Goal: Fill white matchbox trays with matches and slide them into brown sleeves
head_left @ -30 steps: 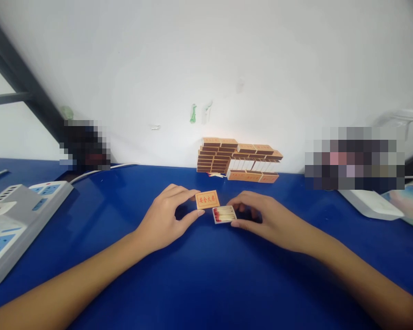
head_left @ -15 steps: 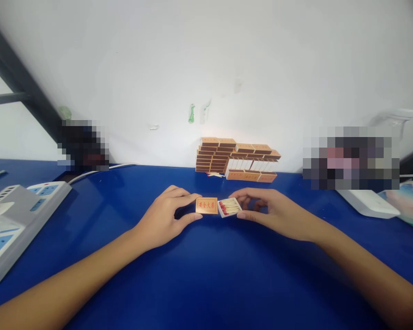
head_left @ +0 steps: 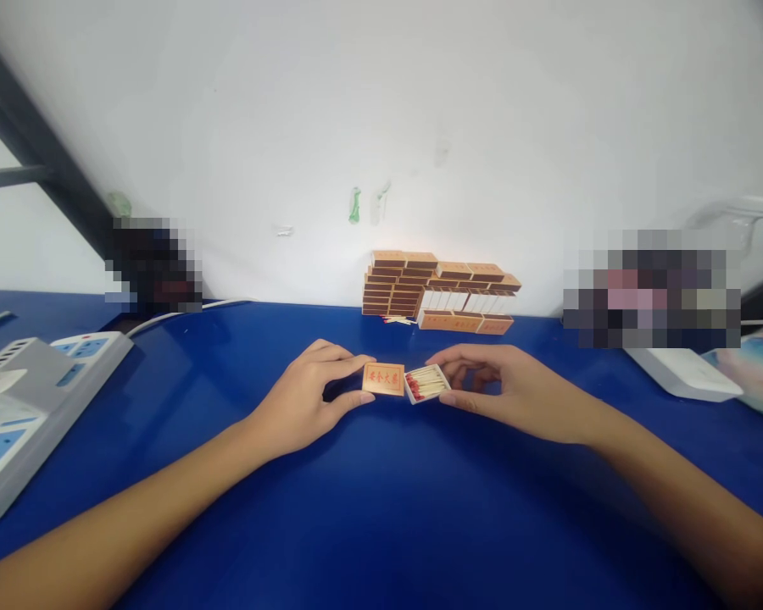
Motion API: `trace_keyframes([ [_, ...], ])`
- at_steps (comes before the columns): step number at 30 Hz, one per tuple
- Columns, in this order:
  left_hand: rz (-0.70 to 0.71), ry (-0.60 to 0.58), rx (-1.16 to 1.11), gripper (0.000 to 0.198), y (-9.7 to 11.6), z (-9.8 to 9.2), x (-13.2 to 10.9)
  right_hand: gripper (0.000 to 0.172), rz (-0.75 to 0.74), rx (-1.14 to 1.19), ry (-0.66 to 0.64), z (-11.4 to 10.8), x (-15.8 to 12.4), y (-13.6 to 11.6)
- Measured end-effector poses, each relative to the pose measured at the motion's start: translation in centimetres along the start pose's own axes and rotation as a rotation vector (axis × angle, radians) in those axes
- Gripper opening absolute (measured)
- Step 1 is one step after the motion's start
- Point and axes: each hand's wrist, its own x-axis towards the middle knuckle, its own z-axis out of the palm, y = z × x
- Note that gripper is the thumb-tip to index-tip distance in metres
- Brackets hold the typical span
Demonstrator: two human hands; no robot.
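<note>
A pale wall (head_left: 280, 110) fills the upper half of the frame, and a glossy blue surface (head_left: 381, 508) spreads across the lower half. One white and grey power strip (head_left: 46, 411) with blue socket panels stands at the left edge.

Two hands meet near the middle. The left hand (head_left: 302, 391) is half open, thumb and fingers arched around a gap, their tips pinching a matchbox cover at its left end. The right hand (head_left: 515, 391) pinches a matchbox tray at its right end, thumb at the near corner, the other fingers curled behind.

Above them in the frame, against the wall, rises one stack of matchboxes (head_left: 442, 298), orange with dark brown sides; two lie side by side on its upper left top, and some show white ends.

The single cover (head_left: 383, 379), at the center of the frame, is orange with four red characters inside a thin border. The single tray (head_left: 426, 384), just right of it, is white, turned slightly askew and open, full of pale matches with red heads, too crowded to count. A few loose matches (head_left: 398, 320) lie by the stack's foot.
</note>
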Motion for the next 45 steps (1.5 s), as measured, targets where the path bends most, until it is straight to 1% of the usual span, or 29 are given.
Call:
trace_keyframes([
  [6, 0.005, -0.010, -0.013, 0.041, 0.2, -0.1, 0.1, 0.038, -0.008, 0.007, 0.036, 0.1, -0.1, 0.1],
  [12, 0.019, 0.007, -0.029, 0.040, 0.3, 0.0, 0.1, 0.036, -0.021, 0.005, 0.036, 0.0, -0.3, 0.0],
  [15, 0.015, -0.007, -0.023, 0.040, 0.3, -0.1, 0.1, 0.036, -0.021, -0.018, 0.030, 0.0, -0.3, 0.0],
  [18, 0.039, 0.001, -0.013, 0.041, 0.3, -0.1, 0.0, 0.035, -0.015, -0.043, 0.039, 0.0, -0.3, -0.1],
  [24, 0.062, 0.008, -0.023, 0.042, 0.3, 0.0, 0.0, 0.040, -0.018, -0.032, 0.052, 0.0, -0.4, 0.0],
  [32, -0.010, 0.007, -0.095, 0.039, 0.6, -0.2, 0.3, 0.041, -0.008, 0.015, 0.150, 0.8, -0.1, -0.1],
  [42, -0.068, 0.013, -0.181, 0.035, 0.8, -0.1, 0.2, 0.040, 0.005, 0.006, 0.190, 1.1, -0.4, -0.4],
  [45, -0.085, 0.022, -0.205, 0.034, 0.7, -0.1, 0.2, 0.042, 0.003, 0.044, 0.196, 1.5, -0.3, -0.6],
])
